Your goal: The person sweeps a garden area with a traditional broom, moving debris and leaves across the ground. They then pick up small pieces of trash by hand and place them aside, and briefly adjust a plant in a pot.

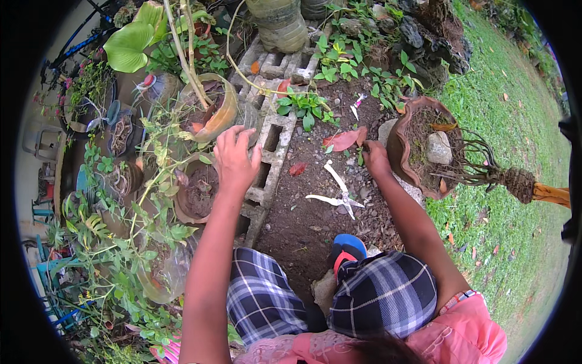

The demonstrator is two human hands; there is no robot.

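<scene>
My left hand point(237, 159) is spread above the concrete hollow blocks point(283, 119), holding nothing. Its fingers are beside a cut plastic container used as a planter point(223, 120); a clay-coloured pot of soil point(198, 193) is below the wrist. My right hand point(377, 158) reaches down to the soil point(300, 214), its fingertips by a large dry reddish leaf point(344, 140) and a small green sprig point(360, 157). Whether they pinch either cannot be made out. Pruning shears with white handles point(344, 199) lie spread on the soil between my arms.
A wavy-rimmed clay pot point(402, 136) holding a stone point(439, 148) stands right of my right hand, with grass point(491, 236) beyond. Leafy plants point(309, 105) grow by the blocks. A large plastic container point(278, 22) stands at the far end. A pink-and-white object point(358, 107) lies on the soil.
</scene>
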